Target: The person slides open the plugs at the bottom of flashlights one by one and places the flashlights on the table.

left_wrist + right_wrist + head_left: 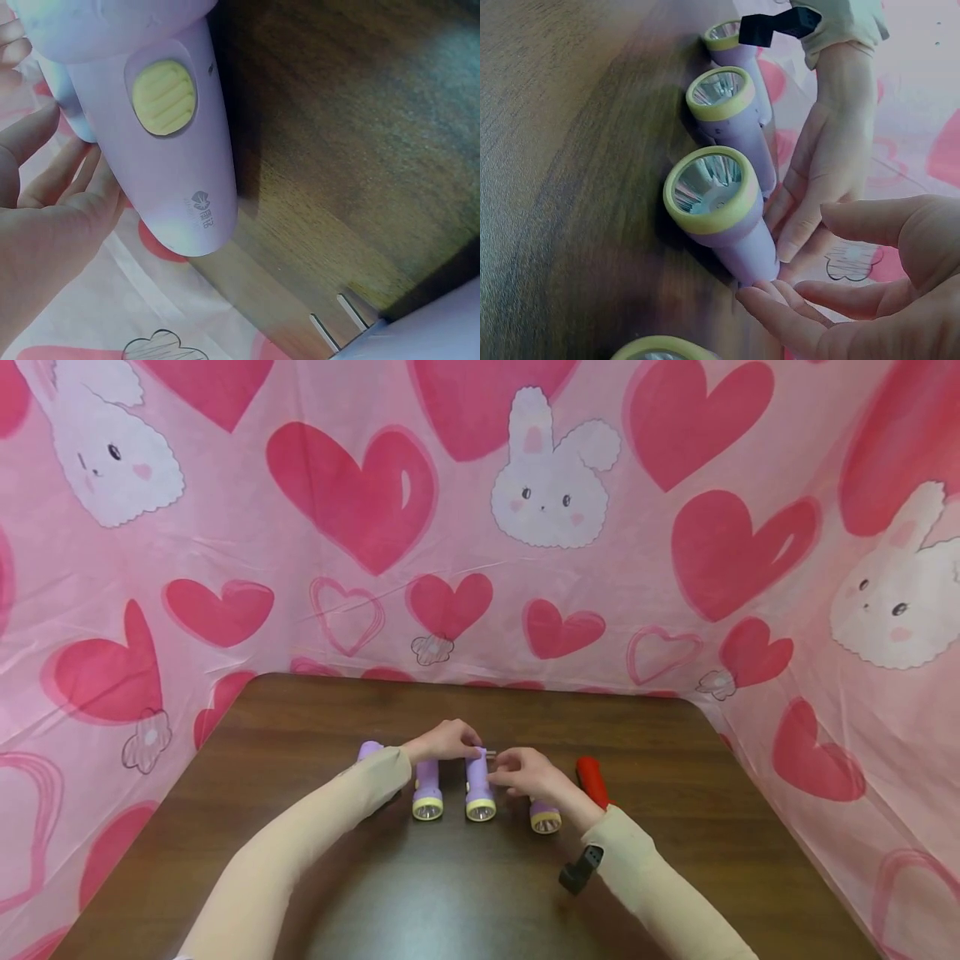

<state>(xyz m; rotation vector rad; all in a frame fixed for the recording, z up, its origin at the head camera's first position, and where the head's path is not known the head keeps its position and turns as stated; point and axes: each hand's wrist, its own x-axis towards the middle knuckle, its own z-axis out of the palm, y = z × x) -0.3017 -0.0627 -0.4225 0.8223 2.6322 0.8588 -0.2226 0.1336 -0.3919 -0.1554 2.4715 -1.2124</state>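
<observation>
Dark wooden table (315, 860), pink heart-print backdrop (360, 493). I see purple torches in a row; my left hand (442, 742) and right hand (525, 772) pinch the rear of the middle torch (478, 789). Red torch (592, 781) lies right of them.

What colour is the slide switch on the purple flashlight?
Pale yellow, ribbed, on the flashlight body; clearest in the left wrist view.
</observation>
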